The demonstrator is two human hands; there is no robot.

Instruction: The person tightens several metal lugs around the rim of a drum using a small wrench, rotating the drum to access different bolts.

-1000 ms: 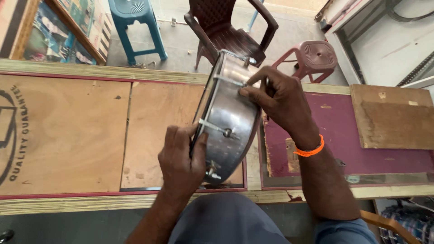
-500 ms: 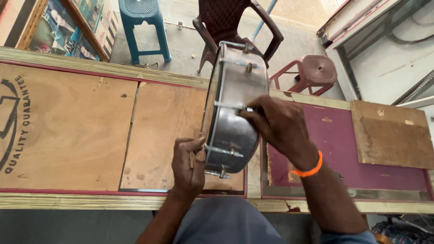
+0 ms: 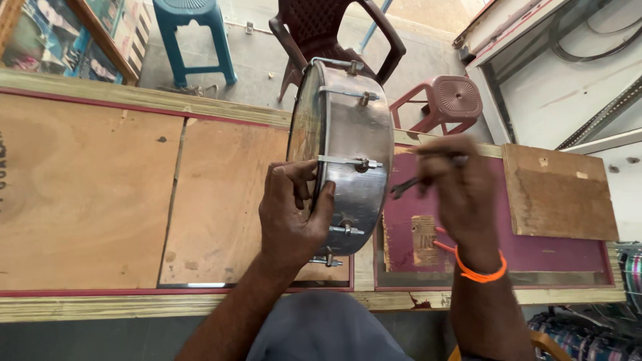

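My right hand (image 3: 461, 194) has left the metal drum (image 3: 351, 160) and now holds a small spanner (image 3: 408, 186) (blurred) beside it

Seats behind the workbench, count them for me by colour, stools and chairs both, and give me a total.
Blue plastic stool: 1
Dark maroon plastic armchair: 1
Reddish-brown plastic stool: 1
Total: 3 seats, all on the floor beyond the wooden workbench; the metal drum held on edge partly hides the armchair.
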